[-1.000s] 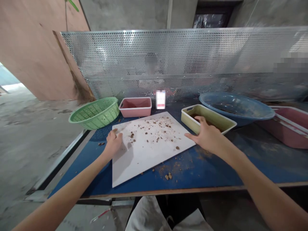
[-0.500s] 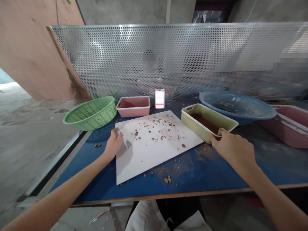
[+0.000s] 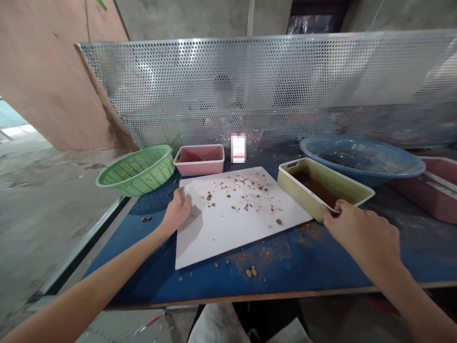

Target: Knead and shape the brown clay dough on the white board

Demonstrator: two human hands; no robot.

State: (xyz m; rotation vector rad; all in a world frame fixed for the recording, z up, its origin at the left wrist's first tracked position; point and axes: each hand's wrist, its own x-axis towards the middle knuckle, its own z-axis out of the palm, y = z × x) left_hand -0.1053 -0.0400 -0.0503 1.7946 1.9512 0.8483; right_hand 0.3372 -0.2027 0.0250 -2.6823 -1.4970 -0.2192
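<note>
A white board lies on the blue table, strewn with several small brown pieces and crumbs. My left hand grips its left edge, thumb on top, the other fingers partly hidden. At the board's right side stands a green rectangular bin with a white rim and brown contents at its bottom. My right hand pinches the bin's near rim, with the fingers reaching over the inside and the thumb outside.
A green basket and a pink bin stand at the back left. Behind the green bin is a blue basin, with another pink bin farther right. Perforated metal panel closes off the back. Loose brown bits lie near the table's front edge.
The green bin has shifted right and slightly nearer with my right hand on it. My left hand and the board have also moved a little to the right.
</note>
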